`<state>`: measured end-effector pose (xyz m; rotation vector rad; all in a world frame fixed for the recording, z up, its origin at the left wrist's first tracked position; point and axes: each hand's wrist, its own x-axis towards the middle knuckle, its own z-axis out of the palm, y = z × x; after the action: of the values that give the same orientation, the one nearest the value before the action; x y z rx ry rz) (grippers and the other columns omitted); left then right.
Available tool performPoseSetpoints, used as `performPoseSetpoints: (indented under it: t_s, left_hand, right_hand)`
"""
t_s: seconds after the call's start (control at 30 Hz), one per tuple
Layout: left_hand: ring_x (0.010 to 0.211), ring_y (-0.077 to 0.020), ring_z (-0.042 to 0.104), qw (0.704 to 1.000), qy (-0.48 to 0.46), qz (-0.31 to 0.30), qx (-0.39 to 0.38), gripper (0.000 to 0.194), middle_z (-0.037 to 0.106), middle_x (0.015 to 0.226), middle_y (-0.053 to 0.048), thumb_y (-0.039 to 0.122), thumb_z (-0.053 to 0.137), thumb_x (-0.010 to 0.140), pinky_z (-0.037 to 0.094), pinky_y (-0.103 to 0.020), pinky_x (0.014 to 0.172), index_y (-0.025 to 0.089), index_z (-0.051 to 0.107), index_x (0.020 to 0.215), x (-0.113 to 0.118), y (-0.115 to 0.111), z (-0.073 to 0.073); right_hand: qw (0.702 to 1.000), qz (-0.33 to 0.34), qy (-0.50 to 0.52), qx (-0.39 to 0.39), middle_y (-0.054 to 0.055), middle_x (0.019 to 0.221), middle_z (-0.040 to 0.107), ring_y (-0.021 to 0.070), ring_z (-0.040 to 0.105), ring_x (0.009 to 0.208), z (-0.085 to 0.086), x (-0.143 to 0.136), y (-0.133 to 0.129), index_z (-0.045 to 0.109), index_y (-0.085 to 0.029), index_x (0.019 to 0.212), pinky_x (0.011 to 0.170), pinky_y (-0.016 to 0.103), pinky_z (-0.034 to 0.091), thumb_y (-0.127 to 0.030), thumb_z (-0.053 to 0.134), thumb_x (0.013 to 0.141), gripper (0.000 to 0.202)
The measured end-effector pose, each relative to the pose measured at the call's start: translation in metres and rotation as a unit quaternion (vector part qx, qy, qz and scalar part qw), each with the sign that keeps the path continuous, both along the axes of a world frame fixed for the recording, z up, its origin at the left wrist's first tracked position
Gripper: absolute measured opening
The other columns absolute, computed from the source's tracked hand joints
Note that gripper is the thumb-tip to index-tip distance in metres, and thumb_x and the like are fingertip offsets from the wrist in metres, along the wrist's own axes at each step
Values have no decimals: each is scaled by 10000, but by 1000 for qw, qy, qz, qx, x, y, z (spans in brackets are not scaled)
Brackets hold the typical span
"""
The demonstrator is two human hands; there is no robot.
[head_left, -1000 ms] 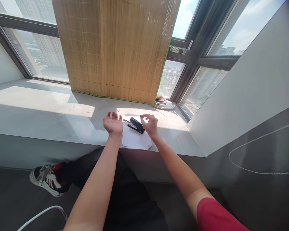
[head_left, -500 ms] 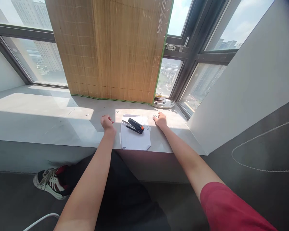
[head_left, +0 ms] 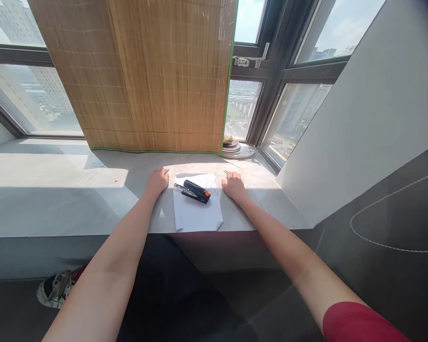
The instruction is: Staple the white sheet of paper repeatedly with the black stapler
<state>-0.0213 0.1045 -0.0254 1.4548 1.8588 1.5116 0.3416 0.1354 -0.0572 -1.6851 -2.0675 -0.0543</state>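
Stapler (head_left: 194,191), black with an orange tip, lies across the far part of a white sheet of paper (head_left: 197,213) on the pale stone window ledge (head_left: 74,199), between our two hands and touched by neither. Our left hand (head_left: 158,180) rests knuckles up on the ledge just left of the sheet, its fingers curled under and pinching nothing we can make out. Our right hand (head_left: 234,185) rests just right of the sheet, fingers bent down onto the stone, also empty as far as we can see. We judge this a pause between handlings: both hands flank the work without gripping it. Any next move would call for one hand to close over the stapler while the other steadies the paper. Beyond our right fingers, in the window corner beside the bamboo blind (head_left: 146,76), sits a stack of small dishes (head_left: 235,148); what they contain we cannot tell.
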Motion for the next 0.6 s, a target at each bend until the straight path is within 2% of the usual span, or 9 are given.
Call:
performPoseSetpoints:
  t_s: [0.1, 0.17, 0.23, 0.27, 0.37, 0.43, 0.5, 0.6]
  left_hand:
    - [1225, -423, 623, 999, 22, 26, -20, 305, 591, 761, -102, 97, 726, 792, 333, -550, 1243, 260, 519, 638, 1, -8, -7]
    - [1197, -432, 646, 997, 65, 42, -26, 240, 627, 802, -120, 103, 703, 818, 375, -573, 1212, 250, 562, 690, 3, -16, -10]
    - [1229, -431, 657, 990, 130, 47, -26, 112, 711, 1000, -173, 113, 666, 847, 422, -572, 1184, 223, 657, 861, 4, -22, -11]
    - [1277, -425, 649, 985, 167, 38, -26, 162, 725, 1159, -203, 121, 646, 865, 438, -562, 1183, 203, 693, 996, 5, -23, -11]
    - [1440, -395, 577, 956, 288, -19, -55, 455, 562, 1595, -235, 156, 562, 941, 440, -520, 1220, 140, 648, 1387, 3, -20, -6]
    - [1476, -386, 556, 932, 348, -43, -93, 536, 459, 1710, -212, 179, 510, 986, 444, -507, 1226, 133, 597, 1512, 2, -15, -3]
    - [1462, -377, 571, 918, 380, -47, -109, 537, 484, 1706, -178, 192, 503, 1000, 467, -504, 1206, 172, 619, 1524, 2, -9, -2]
    - [1353, -339, 644, 909, 401, -50, -103, 443, 693, 1477, -139, 160, 512, 984, 510, -474, 1141, 241, 745, 1353, 4, -6, -5]
  right_hand:
    - [1000, 5, -6, -12, 244, 1273, 672, 395, 602, 1232, 4, -1, -3, 679, -115, 1297, 979, 494, 528, -332, 524, 1047, 366]
    - [1000, 9, -3, -15, 255, 1273, 670, 399, 597, 1230, 6, -2, -6, 684, -113, 1293, 974, 501, 526, -318, 517, 1047, 362]
    - [1000, 12, 0, -21, 266, 1284, 667, 399, 590, 1234, 10, -3, -10, 682, -111, 1303, 975, 500, 522, -309, 508, 1051, 365]
    - [1000, 12, -1, -28, 267, 1291, 664, 398, 586, 1242, 11, -4, -11, 678, -111, 1314, 981, 497, 519, -307, 501, 1054, 370]
    - [999, 11, -13, -51, 253, 1316, 656, 387, 574, 1271, 16, -5, -15, 661, -113, 1348, 1013, 479, 504, -302, 475, 1067, 387]
    - [998, 8, -20, -58, 242, 1323, 652, 378, 566, 1284, 17, -5, -16, 650, -118, 1366, 1029, 469, 495, -298, 462, 1071, 393]
    - [998, 6, -24, -59, 237, 1326, 648, 374, 559, 1292, 18, -5, -16, 643, -119, 1376, 1038, 466, 488, -299, 454, 1074, 399]
    - [998, 6, -27, -60, 236, 1332, 641, 375, 549, 1300, 19, -5, -15, 641, -118, 1377, 1050, 471, 480, -306, 453, 1073, 404]
